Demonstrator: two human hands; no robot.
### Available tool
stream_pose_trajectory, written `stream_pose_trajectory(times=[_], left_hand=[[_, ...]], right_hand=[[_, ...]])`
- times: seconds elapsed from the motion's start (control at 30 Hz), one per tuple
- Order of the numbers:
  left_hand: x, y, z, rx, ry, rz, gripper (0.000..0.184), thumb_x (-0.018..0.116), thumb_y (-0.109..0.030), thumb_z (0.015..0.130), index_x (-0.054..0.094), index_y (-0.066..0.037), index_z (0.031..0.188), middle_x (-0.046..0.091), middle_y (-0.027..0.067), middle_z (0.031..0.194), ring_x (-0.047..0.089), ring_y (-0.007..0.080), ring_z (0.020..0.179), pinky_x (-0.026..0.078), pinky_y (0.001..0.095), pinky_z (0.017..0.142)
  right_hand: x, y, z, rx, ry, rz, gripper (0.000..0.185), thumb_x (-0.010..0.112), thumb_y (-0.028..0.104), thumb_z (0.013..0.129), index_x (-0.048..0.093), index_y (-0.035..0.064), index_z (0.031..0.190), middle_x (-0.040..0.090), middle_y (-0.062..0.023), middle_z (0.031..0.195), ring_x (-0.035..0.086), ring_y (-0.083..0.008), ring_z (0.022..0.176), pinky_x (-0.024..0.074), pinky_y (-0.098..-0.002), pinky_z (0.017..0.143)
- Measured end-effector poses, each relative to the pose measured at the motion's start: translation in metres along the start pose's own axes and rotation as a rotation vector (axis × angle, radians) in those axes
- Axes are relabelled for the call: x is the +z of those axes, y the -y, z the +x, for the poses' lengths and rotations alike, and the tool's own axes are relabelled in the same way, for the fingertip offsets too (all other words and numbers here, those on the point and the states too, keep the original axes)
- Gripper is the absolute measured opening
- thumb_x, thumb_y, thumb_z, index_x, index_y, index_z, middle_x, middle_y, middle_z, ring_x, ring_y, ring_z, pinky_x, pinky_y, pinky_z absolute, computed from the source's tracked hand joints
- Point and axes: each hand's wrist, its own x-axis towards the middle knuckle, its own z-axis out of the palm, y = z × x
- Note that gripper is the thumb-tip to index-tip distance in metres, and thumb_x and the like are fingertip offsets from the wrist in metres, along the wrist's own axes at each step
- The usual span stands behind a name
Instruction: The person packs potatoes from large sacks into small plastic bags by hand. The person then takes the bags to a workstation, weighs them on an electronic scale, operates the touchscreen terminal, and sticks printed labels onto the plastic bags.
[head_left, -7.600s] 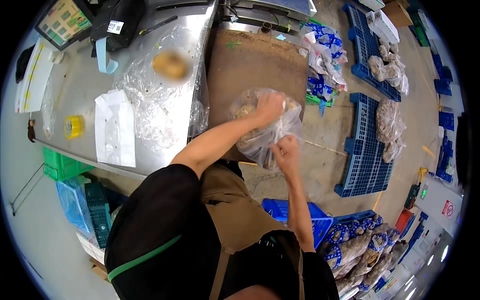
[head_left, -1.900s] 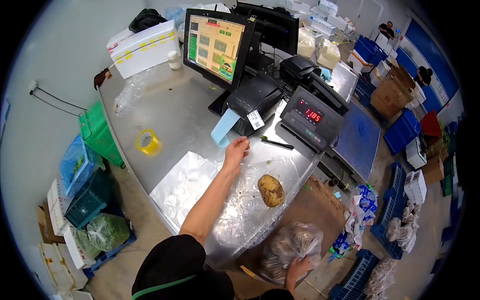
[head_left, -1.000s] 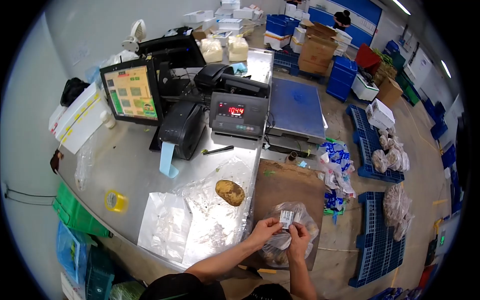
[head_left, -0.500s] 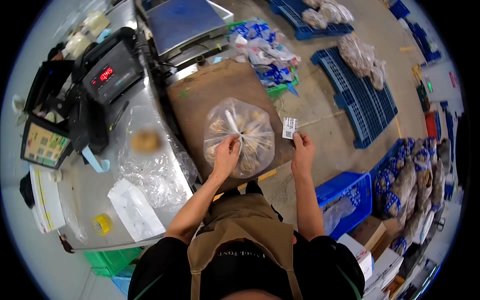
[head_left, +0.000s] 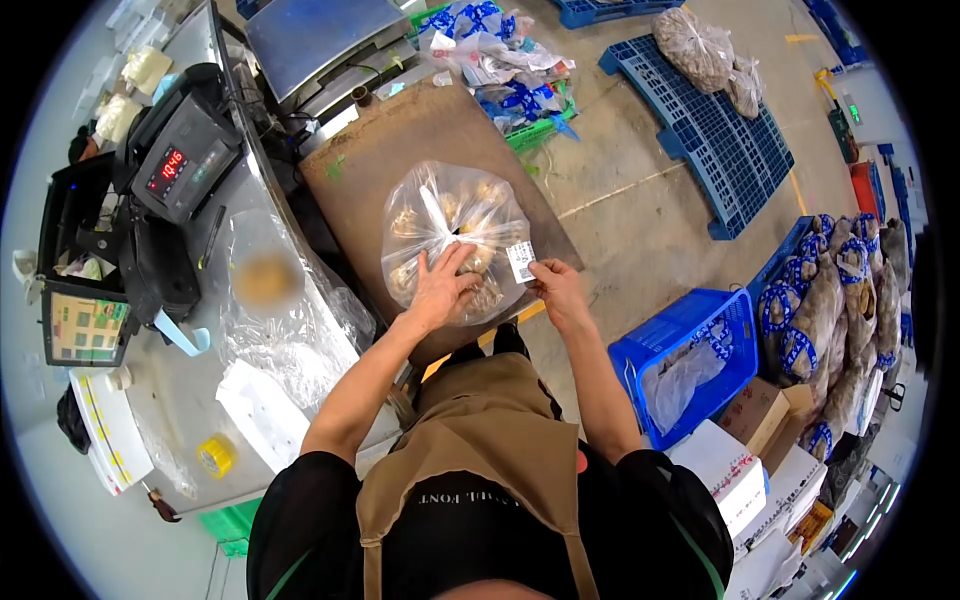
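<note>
A clear plastic bag (head_left: 450, 215) filled with potatoes, its neck tied at the top, sits on the brown platform (head_left: 370, 150). My left hand (head_left: 440, 287) lies on the bag just below the knot, with its fingers apart. Between the thumb and fingers of my right hand (head_left: 556, 288) is a small white printed label (head_left: 521, 262), at the right side of the bag. Whether the label touches the plastic cannot be made out.
Left of the platform, the metal table (head_left: 190, 400) holds a blurred potato (head_left: 266, 281), yellow tape (head_left: 215, 457), a scale display (head_left: 185, 160) and a screen (head_left: 84, 324). A blue crate (head_left: 690, 360) stands at the right, below a blue pallet (head_left: 715, 160). Filled sacks (head_left: 840, 320) lie beyond.
My right hand has brought the label left, from beside the platform to the bag's right side. My left hand has opened from its pinch at the knot and rests on the bag.
</note>
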Motion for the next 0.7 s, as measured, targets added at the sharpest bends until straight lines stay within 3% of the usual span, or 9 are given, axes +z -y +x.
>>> stream_pose_trajectory(times=[0.17,0.27,0.4,0.53,0.63,0.7], left_hand=[[0.001,0.005,-0.001,0.003,-0.001,-0.058,0.026,0.067,-0.011,0.074,0.062,-0.019,0.098,0.034,0.0052,0.138,0.028,0.0276,0.132,0.02,0.0659,0.097],[-0.001,0.008,-0.001,0.004,0.018,-0.091,0.025,0.067,-0.01,0.073,0.063,-0.019,0.097,0.034,0.0048,0.137,0.028,0.0261,0.132,0.019,0.0654,0.097],[0.003,0.02,-0.001,0.06,-0.018,-0.129,0.021,0.066,-0.008,0.072,0.066,-0.017,0.091,0.038,0.0034,0.135,0.032,0.0232,0.13,0.018,0.0637,0.098],[0.006,0.024,-0.001,0.059,-0.032,-0.147,0.019,0.067,-0.009,0.072,0.068,-0.017,0.089,0.04,0.0029,0.134,0.034,0.0223,0.129,0.018,0.0612,0.1],[0.008,0.026,-0.001,0.054,-0.025,-0.145,0.018,0.067,-0.008,0.073,0.07,-0.018,0.088,0.04,0.0027,0.135,0.034,0.0221,0.129,0.017,0.0613,0.1],[0.008,0.027,-0.001,0.053,-0.023,-0.15,0.018,0.066,-0.008,0.073,0.07,-0.018,0.088,0.04,0.0027,0.135,0.034,0.0221,0.129,0.017,0.061,0.101]], right_hand=[[0.008,-0.03,-0.005,0.095,0.008,0.099,0.013,0.066,0.014,0.081,0.057,0.0055,0.084,0.061,-0.0034,0.073,0.056,-0.0117,0.06,0.0439,-0.0241,0.054],[0.012,-0.052,-0.005,0.108,-0.03,0.014,0.013,0.067,0.014,0.081,0.057,0.0059,0.085,0.061,-0.0035,0.072,0.057,-0.013,0.061,0.0453,-0.0249,0.056],[0.016,-0.083,0.001,0.009,-0.113,-0.139,0.019,0.071,0.012,0.076,0.057,0.0001,0.082,0.056,-0.0028,0.065,0.051,-0.0099,0.058,0.0394,-0.0227,0.052],[0.014,-0.118,0.013,-0.261,-0.214,-0.178,0.023,0.071,0.012,0.075,0.057,-0.004,0.084,0.057,-0.005,0.074,0.051,-0.0123,0.065,0.0409,-0.0259,0.058],[0.019,-0.088,-0.019,-0.338,-0.354,-0.428,0.02,0.069,0.01,0.076,0.057,-0.0029,0.085,0.057,-0.008,0.078,0.053,-0.0169,0.067,0.0424,-0.0302,0.06],[0.013,-0.088,-0.026,-0.675,-0.327,-0.645,0.017,0.066,0.007,0.077,0.058,-0.0024,0.087,0.056,-0.0103,0.076,0.054,-0.0227,0.067,0.0426,-0.0333,0.06]])
